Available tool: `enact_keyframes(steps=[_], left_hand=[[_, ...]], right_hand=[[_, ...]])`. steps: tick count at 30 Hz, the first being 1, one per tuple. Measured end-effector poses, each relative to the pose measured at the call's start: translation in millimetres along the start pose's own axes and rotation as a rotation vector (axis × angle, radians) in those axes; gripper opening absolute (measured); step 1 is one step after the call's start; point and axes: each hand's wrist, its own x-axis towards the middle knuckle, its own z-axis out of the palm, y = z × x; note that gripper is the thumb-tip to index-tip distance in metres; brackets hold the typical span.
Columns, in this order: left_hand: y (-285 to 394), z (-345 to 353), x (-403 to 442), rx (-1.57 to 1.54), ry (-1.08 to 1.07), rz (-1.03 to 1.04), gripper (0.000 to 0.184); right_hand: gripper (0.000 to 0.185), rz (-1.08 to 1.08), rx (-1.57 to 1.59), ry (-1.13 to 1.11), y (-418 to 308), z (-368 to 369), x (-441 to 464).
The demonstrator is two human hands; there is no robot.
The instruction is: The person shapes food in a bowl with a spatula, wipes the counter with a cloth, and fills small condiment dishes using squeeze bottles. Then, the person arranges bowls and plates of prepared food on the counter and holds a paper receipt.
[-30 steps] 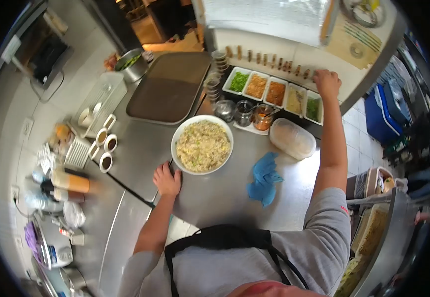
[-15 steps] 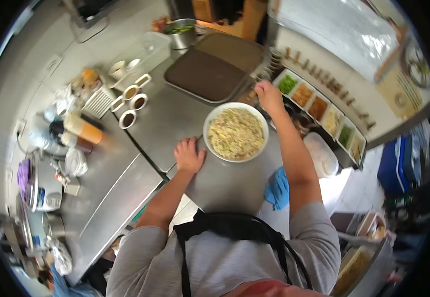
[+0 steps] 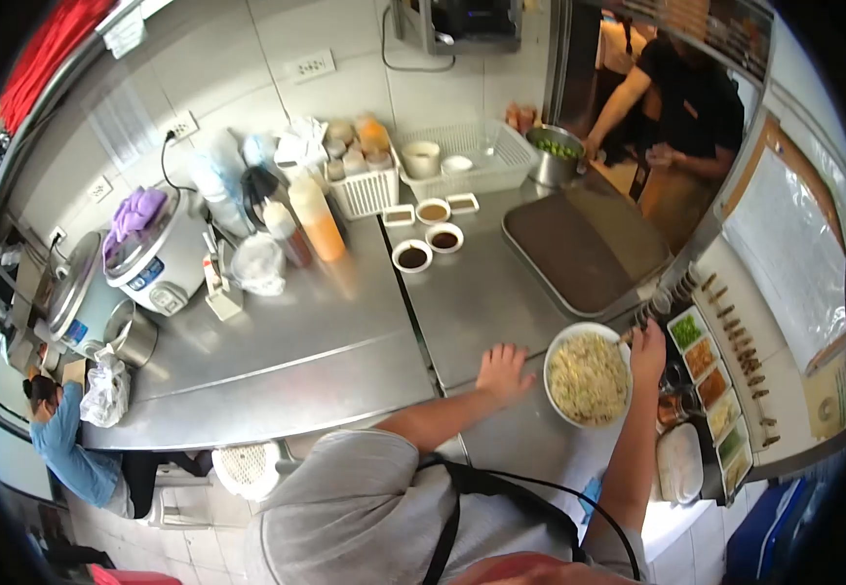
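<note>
A white bowl (image 3: pixel 552 398) heaped with fried rice (image 3: pixel 589 380) stands on the steel counter. My left hand (image 3: pixel 504 372) is open just left of the bowl, fingers spread over the counter. At the bowl's upper right rim is my right hand (image 3: pixel 648 353), its fingers closed. A small light-brown piece shows by those fingers at the rim; its kind is unclear. Beyond the bowl lies a brown tray (image 3: pixel 579 253). To the right runs a row of topping containers (image 3: pixel 701 357), with chopped greens and orange and red fillings.
Small sauce dishes (image 3: pixel 444 237) sit at the back left, near white baskets (image 3: pixel 369 193) and squeeze bottles (image 3: pixel 316 219). A rice cooker (image 3: pixel 160 263) stands farther left. One person (image 3: pixel 691 107) is beyond the opening beside a metal pot (image 3: pixel 555 161); another (image 3: pixel 82 448) sits lower left.
My view has turned left, bringing the rice cooker and two people into clearer sight. My right hand has come from beyond the bowl to its right rim. My left hand stays at the counter.
</note>
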Motion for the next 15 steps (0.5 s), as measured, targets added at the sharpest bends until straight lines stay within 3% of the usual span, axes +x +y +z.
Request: enact_keyframes(steps=[1,3,6,7,10,13,15], left_hand=[[-1,1,0,-0.025,0.010,0.019,0.053],[-3,0,1,-0.072,0.032,0.024,0.053],[-11,9,0,-0.173,0.106,0.048,0.052],[-16,14,1,-0.211,0.142,0.059,0.052],[-31,15,3,-0.336,0.157,0.114,0.048],[-62,16,18,-0.523,-0.043,0.190,0.037],[-80,8,36,-1.082,-0.342,-0.083,0.030]], right_hand=[[0.031,-0.043,0.098,0.079,-5,-1,-9],[0.024,0.008,0.315,0.030,-55,-7,-38],[0.016,0.093,0.382,-0.164,-131,7,-100],[0.014,0.184,0.452,-0.266,-142,13,-120],[0.015,0.123,0.514,-0.236,-119,65,-180],[0.012,0.186,0.429,-0.195,-119,78,-209],[0.011,0.155,0.356,-0.119,-122,78,-215]])
